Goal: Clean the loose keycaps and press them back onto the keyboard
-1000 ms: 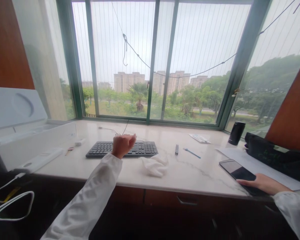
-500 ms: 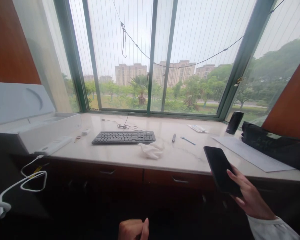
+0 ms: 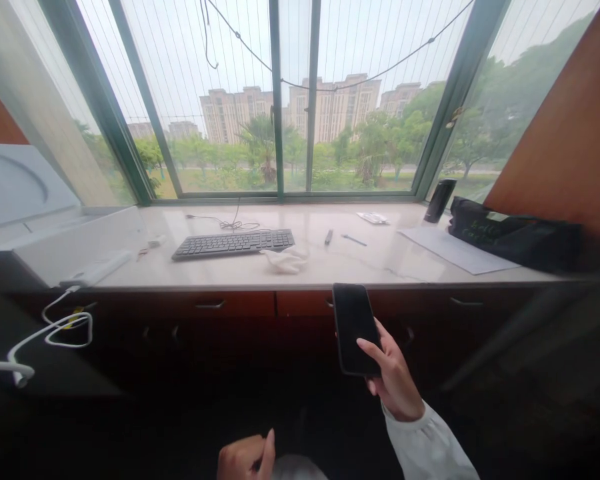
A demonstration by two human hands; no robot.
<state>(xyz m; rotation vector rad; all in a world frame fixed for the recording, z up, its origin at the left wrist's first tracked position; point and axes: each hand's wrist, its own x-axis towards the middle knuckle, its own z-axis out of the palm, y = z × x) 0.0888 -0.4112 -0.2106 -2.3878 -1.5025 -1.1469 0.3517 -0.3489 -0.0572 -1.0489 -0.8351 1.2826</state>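
My right hand (image 3: 393, 373) is wrapped round a black smartphone (image 3: 356, 327), thumb resting on its dark screen. The phone is upright, leaning slightly left, in front of the desk's front edge. Low in the middle, my left hand (image 3: 247, 459) is curled closed with the thumb up, and I see nothing in it. Behind them on the desk lie a black keyboard (image 3: 233, 244) and, by its right front edge, a crumpled white cloth (image 3: 285, 260).
Across the white desk (image 3: 220, 275) are a small dark stick (image 3: 329, 237), a blue pen-like item (image 3: 354, 240), a paper sheet (image 3: 460, 252), a black cylinder (image 3: 440, 200) and a black bag (image 3: 510, 233). An open white box (image 3: 80, 240) and a white cable (image 3: 70, 317) are at left.
My right hand has carried the phone leftward and turned its screen more towards me. The view has shifted, so the desk sits higher. My left hand stays curled.
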